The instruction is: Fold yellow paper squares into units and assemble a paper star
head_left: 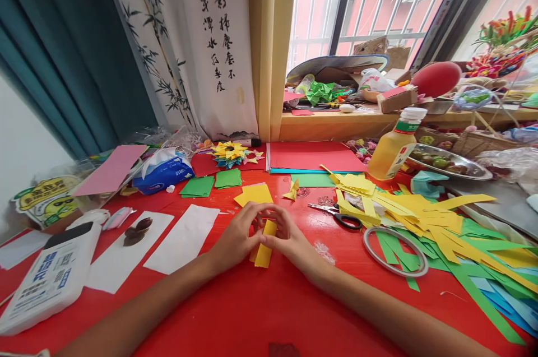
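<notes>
Between my two hands, above the red table (235,312), is a small folded piece of yellow paper (265,245). My left hand (241,233) closes its thumb and fingers on the paper's left side. From the right, my right hand (290,236) pinches it with thumb and fingers, and the fingertips of both hands meet over its top. The inner side of the fold is partly hidden by the fingers. Just behind the hands lie yellow paper squares (253,194), and a small folded yellow piece (292,190) stands to their right.
Black-handled scissors (347,219) and a tape roll (395,251) lie on the right, beside yellow strips (420,214) and green strips (466,290). A juice bottle (395,147) stands behind them. Leftward are green squares (197,186), tissues (163,172), white sheets (182,236) and a white box (50,278).
</notes>
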The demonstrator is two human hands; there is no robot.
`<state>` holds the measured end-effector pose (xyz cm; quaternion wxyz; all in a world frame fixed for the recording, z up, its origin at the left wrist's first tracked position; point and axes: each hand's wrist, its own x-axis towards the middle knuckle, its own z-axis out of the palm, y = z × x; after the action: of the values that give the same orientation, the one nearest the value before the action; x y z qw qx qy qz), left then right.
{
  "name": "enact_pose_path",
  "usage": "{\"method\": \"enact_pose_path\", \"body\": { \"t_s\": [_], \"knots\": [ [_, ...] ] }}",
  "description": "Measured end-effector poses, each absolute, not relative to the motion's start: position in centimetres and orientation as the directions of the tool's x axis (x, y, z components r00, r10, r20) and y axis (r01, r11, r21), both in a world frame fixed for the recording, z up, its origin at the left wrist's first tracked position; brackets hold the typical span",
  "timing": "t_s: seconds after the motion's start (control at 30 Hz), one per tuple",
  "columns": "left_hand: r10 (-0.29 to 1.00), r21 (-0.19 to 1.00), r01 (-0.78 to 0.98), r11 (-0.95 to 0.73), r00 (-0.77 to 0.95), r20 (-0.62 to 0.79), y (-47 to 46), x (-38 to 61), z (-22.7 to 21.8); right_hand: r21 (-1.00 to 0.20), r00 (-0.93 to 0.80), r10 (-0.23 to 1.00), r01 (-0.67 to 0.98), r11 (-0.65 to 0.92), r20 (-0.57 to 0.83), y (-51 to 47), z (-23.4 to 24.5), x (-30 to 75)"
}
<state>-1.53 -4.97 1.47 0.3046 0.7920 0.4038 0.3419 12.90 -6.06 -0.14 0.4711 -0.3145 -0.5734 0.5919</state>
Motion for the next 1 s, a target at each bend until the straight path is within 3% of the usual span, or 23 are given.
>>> {"method": "enact_pose_path", "body": {
  "t_s": [0.1,0.27,0.4,0.53,0.7,0.83,1.0],
  "knots": [
    [0.79,0.687,0.436,-0.582,0.503,0.351,-5.3,-1.4,1.2,-0.978,-0.398,0.899,-0.172,0.12,0.18,-6.2,-0.2,13.0],
    [0.757,0.644,0.44,-0.627,0.541,0.367,-5.5,-1.0,0.7,-0.983,-0.318,0.944,-0.183,0.026,0.084,-5.9,-0.4,13.5],
    [0.85,0.722,0.463,-0.514,0.386,0.358,-5.4,-1.0,1.1,-0.958,-0.301,0.953,-0.281,-0.056,0.033,-5.7,-0.8,13.6],
    [0.926,0.858,0.354,-0.372,0.212,0.313,-5.1,-1.1,1.2,-0.925,-0.316,0.949,-0.353,-0.139,-0.022,-5.4,-0.9,13.5],
    [0.961,0.937,0.217,-0.275,0.05,0.271,-4.5,-1.3,0.8,-0.864,-0.325,0.944,-0.458,-0.211,-0.058,-5.2,-0.7,13.6],
    [0.972,0.963,0.135,-0.233,0.016,0.233,-4.4,-1.4,0.9,-0.847,-0.44,0.898,-0.466,-0.254,-0.027,-5.3,-0.4,13.8],
    [0.966,0.933,0.251,-0.258,0.049,0.254,-4.6,-1.6,1.8,-0.842,-0.417,0.908,-0.478,-0.249,-0.032,-5.5,-0.1,13.8]
  ]
}}
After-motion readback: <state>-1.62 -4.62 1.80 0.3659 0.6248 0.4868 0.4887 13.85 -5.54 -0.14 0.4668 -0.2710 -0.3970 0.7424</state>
